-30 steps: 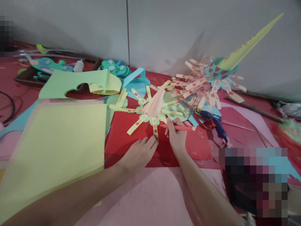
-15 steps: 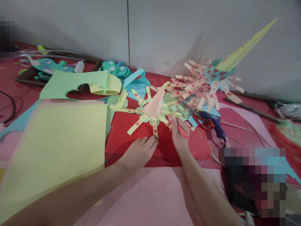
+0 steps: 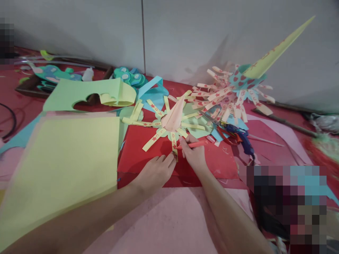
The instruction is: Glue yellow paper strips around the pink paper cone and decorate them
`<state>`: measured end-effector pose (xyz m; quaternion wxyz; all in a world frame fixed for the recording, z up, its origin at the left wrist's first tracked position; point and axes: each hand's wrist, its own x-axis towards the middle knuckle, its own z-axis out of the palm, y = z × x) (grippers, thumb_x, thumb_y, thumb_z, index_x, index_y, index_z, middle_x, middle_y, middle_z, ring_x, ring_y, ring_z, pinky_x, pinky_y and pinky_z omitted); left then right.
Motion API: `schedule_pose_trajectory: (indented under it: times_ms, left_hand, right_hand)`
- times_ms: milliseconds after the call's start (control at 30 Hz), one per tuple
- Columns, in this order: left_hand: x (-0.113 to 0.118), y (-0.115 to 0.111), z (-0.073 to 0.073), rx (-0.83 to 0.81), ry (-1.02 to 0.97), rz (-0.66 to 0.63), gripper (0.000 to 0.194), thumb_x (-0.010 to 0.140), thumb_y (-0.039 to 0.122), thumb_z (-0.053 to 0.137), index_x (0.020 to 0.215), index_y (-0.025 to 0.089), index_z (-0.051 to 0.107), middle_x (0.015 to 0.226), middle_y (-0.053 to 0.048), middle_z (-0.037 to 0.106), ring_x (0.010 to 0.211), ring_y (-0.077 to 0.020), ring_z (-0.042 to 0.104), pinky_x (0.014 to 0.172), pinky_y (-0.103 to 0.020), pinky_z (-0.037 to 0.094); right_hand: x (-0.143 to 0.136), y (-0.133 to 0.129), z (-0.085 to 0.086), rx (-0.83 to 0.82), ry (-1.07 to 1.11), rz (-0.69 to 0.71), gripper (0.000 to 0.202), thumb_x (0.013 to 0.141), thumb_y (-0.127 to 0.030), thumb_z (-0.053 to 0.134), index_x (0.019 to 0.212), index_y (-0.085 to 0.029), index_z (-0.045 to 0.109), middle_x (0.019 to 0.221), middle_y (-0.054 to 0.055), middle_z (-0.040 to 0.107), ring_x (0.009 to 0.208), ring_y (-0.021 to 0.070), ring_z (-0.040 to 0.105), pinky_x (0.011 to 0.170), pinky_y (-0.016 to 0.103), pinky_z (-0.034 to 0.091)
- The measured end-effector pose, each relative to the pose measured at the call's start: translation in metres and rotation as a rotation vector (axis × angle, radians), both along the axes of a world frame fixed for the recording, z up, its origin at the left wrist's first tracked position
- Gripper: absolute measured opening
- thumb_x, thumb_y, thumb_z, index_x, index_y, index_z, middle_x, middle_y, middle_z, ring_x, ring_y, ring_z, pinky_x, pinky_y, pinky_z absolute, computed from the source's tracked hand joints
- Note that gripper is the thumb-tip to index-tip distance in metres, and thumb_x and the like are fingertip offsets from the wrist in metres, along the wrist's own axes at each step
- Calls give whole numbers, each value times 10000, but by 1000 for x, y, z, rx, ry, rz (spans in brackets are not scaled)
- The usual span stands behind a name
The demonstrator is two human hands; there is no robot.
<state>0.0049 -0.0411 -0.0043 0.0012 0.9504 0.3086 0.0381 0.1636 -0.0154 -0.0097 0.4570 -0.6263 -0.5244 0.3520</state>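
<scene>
A paper flower craft lies on a red board; it has a pale pink paper cone at its centre and yellow strips spreading out, marked with red letters and stars. My left hand grips the lower end of the strip marked Dd with its fingertips. In my right hand is a red marker, its tip on or very close to the star on that same strip. Whether the tip touches the paper I cannot tell.
Yellow sheets are stacked at left, below a cut green sheet. Scissors and a blue glue gun lie at right, near a finished-looking cone craft. A pink sheet lies in front.
My right hand has moved left with the marker, bringing its tip from beyond the strips to the star on the held strip. My left hand stays in place.
</scene>
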Motion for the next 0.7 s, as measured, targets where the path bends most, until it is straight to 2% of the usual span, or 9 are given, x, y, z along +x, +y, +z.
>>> schedule_pose_trajectory:
  times_ms: [700]
  left_hand:
    - [0, 0, -1, 79, -36, -2, 384, 764, -46, 384, 1118, 47, 500, 877, -66, 584, 685, -153, 588, 593, -272, 506]
  right_hand:
    - [1, -1, 0, 18, -122, 7, 372, 823, -361, 496, 535, -227, 302, 409, -87, 319, 413, 77, 333, 465, 220, 323]
